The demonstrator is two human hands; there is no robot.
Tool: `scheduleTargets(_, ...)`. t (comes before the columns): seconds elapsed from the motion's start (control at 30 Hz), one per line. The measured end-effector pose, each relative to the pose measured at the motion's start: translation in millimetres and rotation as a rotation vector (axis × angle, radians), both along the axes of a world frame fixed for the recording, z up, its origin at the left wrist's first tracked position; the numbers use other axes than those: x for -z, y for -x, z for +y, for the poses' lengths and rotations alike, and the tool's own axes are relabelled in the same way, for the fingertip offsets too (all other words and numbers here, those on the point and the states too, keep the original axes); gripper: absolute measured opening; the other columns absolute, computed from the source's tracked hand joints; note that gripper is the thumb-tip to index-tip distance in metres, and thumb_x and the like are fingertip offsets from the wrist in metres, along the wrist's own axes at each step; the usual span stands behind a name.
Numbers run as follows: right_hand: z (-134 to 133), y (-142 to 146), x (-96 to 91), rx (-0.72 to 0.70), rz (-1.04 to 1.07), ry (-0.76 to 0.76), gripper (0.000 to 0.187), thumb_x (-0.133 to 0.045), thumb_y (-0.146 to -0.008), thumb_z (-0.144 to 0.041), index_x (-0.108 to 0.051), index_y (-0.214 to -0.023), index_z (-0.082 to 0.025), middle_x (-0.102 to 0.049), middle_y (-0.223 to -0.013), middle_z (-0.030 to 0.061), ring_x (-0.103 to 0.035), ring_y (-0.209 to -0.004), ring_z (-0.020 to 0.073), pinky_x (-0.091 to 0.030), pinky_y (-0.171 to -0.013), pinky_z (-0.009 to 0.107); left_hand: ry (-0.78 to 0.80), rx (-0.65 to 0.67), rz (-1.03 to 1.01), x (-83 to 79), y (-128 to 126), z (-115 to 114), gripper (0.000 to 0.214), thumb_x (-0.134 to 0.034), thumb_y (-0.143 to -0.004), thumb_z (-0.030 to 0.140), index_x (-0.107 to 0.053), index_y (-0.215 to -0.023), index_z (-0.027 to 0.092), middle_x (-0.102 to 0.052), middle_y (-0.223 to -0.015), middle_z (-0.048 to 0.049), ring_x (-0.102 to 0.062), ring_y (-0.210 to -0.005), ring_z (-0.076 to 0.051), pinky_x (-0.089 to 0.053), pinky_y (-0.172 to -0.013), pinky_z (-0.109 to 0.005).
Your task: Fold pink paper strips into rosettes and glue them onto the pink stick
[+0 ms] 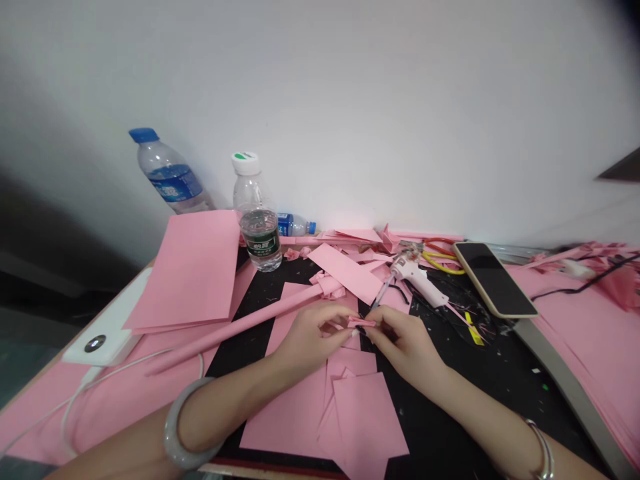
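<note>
A small folded piece of pink paper (361,322) is pinched between the fingertips of both hands, above the middle of the black table surface. My left hand (315,330) grips its left end and my right hand (403,337) its right end. Below them lie pink paper squares (371,410) on a larger pink sheet (280,420). Just beyond the hands rests a pink paper strip (347,272). A long rolled pink paper tube (235,325) runs from the left up to a crumpled paper end near my left hand. Behind my right hand lies a white glue gun (419,280).
Two bottles, one blue-capped (173,177) and one white-capped (257,227), stand at the back left; another bottle (297,225) lies behind. A phone (497,280) and scissors with red and yellow handles (443,263) are at right. A white power bank (100,343) with a cable lies left.
</note>
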State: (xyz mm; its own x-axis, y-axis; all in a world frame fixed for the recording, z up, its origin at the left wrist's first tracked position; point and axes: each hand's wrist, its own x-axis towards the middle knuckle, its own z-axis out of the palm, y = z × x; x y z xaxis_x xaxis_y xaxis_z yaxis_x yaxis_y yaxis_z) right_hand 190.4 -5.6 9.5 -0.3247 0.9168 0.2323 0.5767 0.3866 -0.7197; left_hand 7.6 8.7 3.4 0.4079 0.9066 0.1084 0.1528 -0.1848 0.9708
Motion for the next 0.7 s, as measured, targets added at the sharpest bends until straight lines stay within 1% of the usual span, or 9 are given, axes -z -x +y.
scheduleTargets(0.1,0.9,-1.4,0.4,-0.002,0.003,0.014,0.014,-0.052,-0.088,-0.022,-0.058,-0.076,-0.018,-0.051,-0.060,-0.0030,-0.045,-0.052,0.0104,-0.035,-0.050,0.020,0.005,0.014,-0.039,-0.6,0.2,-0.3,0.019,-0.057,-0.076,0.009,-0.068,-0.091,0.015,-0.070,-0.087,-0.0062,-0.065,-0.080,-0.017,-0.052,-0.070,-0.026)
scheduleTargets(0.2,1.7,-1.5,1.3,0.011,0.016,0.027,0.012,-0.053,-0.086,-0.022,-0.057,-0.076,-0.018,-0.048,-0.058,-0.0041,-0.042,-0.050,0.0100,-0.034,-0.048,0.020,0.056,0.032,-0.080,1.1,0.2,-0.8,0.021,-0.059,-0.076,0.010,-0.068,-0.094,0.015,-0.070,-0.088,-0.0060,-0.065,-0.080,-0.017,-0.053,-0.072,-0.027)
scheduleTargets(0.3,1.6,0.0,2.4,0.029,0.101,0.084,0.006,-0.056,-0.084,-0.023,-0.052,-0.081,-0.019,-0.047,-0.058,-0.0053,-0.044,-0.049,0.0103,-0.034,-0.047,0.020,0.150,0.005,-0.115,3.5,0.4,-0.6,0.013,-0.064,-0.075,0.014,-0.069,-0.087,0.014,-0.069,-0.082,-0.0049,-0.065,-0.076,-0.016,-0.053,-0.069,-0.026)
scheduleTargets(0.4,1.2,0.8,2.8,0.049,0.208,0.115,0.013,-0.057,-0.083,-0.021,-0.045,-0.088,-0.022,-0.048,-0.061,-0.0060,-0.047,-0.050,0.0110,-0.037,-0.048,0.020,0.272,-0.026,-0.160,5.2,0.2,0.1,0.008,-0.066,-0.076,0.021,-0.069,-0.078,0.013,-0.068,-0.075,-0.0035,-0.064,-0.070,-0.014,-0.051,-0.066,-0.024)
scheduleTargets(0.47,1.3,0.1,2.6,0.063,0.191,0.088,0.013,-0.057,-0.082,-0.019,-0.045,-0.086,-0.022,-0.048,-0.061,-0.0059,-0.046,-0.051,0.0110,-0.036,-0.048,0.021,0.336,-0.037,-0.197,5.6,-0.2,0.5,0.011,-0.067,-0.077,0.024,-0.067,-0.076,0.014,-0.068,-0.074,-0.0032,-0.064,-0.070,-0.014,-0.051,-0.065,-0.024)
scheduleTargets(0.57,1.7,-1.4,1.4,0.065,0.113,0.022,0.008,-0.057,-0.081,-0.016,-0.051,-0.081,-0.021,-0.047,-0.061,-0.0049,-0.044,-0.051,0.0110,-0.034,-0.048,0.021,0.381,-0.049,-0.243,5.6,-1.0,0.8,0.014,-0.068,-0.077,0.028,-0.066,-0.075,0.014,-0.069,-0.076,-0.0034,-0.065,-0.072,-0.014,-0.052,-0.067,-0.025)
scheduleTargets(0.7,2.0,-2.0,-1.2,0.058,0.098,-0.044,0.006,-0.058,-0.081,-0.014,-0.057,-0.083,-0.020,-0.050,-0.064,-0.0028,-0.045,-0.053,0.0115,-0.035,-0.049,0.022,0.417,-0.060,-0.281,5.1,-1.9,0.9,0.014,-0.069,-0.075,0.026,-0.064,-0.073,0.014,-0.069,-0.075,-0.0028,-0.065,-0.071,-0.014,-0.053,-0.067,-0.025)
